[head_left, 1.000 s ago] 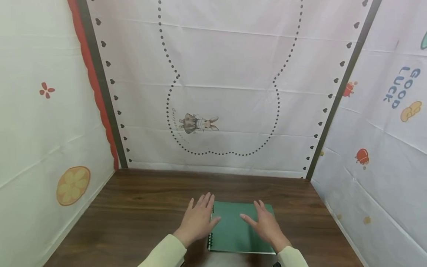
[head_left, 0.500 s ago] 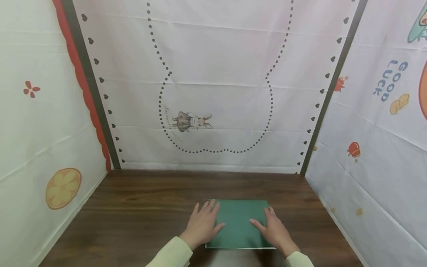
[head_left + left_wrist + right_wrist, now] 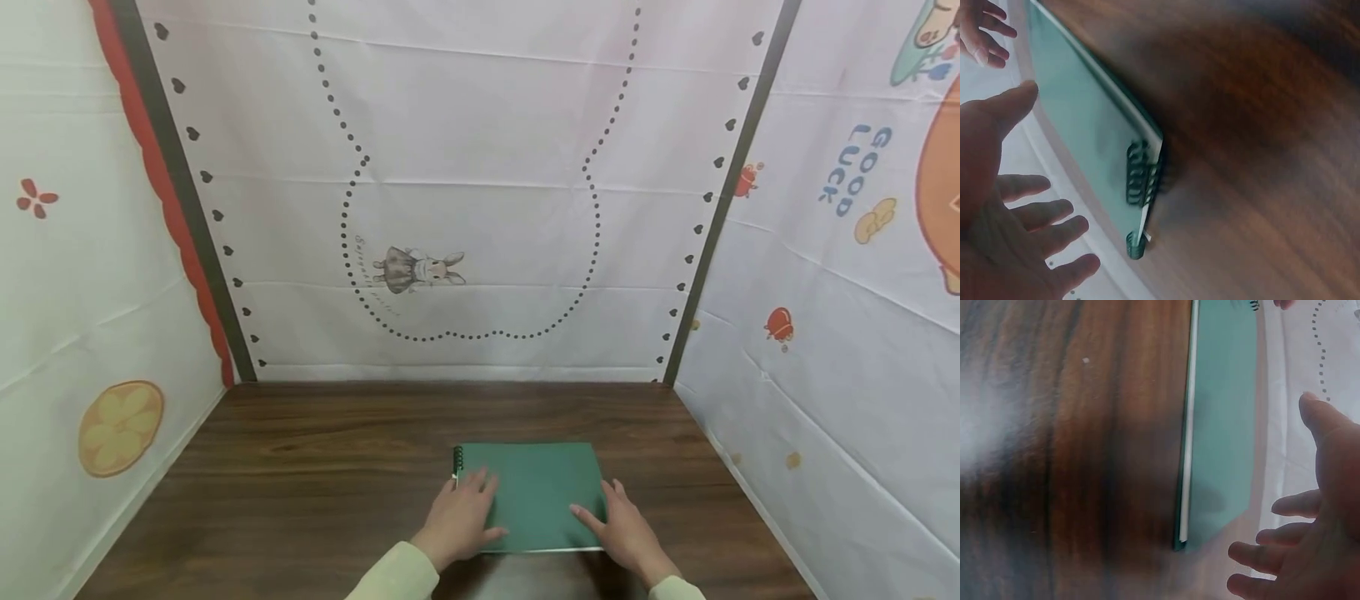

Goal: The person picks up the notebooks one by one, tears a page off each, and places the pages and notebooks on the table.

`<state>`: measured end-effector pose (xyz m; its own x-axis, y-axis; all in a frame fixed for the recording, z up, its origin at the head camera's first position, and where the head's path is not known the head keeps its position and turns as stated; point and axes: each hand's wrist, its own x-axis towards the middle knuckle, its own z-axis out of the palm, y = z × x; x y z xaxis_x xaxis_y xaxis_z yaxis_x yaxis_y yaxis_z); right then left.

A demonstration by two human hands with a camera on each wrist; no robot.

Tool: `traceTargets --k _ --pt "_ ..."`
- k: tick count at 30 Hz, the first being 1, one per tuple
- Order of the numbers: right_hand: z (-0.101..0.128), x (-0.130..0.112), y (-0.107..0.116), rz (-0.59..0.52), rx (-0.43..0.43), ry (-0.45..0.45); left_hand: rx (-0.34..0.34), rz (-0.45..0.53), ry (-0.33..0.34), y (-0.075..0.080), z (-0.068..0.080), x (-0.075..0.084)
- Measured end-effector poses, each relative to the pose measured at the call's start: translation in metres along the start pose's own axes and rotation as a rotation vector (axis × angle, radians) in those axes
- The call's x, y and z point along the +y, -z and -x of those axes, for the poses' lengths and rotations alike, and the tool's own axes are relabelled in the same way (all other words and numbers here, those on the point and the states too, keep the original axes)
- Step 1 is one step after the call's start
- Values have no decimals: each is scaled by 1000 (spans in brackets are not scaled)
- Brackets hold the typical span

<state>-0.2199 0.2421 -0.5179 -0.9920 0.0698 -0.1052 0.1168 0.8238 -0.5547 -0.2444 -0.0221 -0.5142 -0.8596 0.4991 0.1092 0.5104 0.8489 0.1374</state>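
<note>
Left hand (image 3: 461, 521) lies flat, fingers straight, on the near left part of the green notebook (image 3: 536, 492). Right hand (image 3: 622, 529) lies flat with spread fingers at its near right corner. Notebook is closed, spiral binding (image 3: 457, 457) leftward, on the wooden table (image 3: 300, 467), between both hands.

The head camera looks forward and down at the tabletop (image 3: 315, 467) from above, while both wrist cameras sit close beside it, all three sharing the green notebook (image 3: 540, 492).
</note>
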Motion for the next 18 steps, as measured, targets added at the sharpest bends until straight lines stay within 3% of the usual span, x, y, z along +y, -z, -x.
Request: traceTargets --k 11,18 --pt "4 11 -6 -32 -9 11 -84 8 -41 -15 -3 9" --pt "3 13 -9 -33 -27 -12 -90 8 -62 -20 -4 9"
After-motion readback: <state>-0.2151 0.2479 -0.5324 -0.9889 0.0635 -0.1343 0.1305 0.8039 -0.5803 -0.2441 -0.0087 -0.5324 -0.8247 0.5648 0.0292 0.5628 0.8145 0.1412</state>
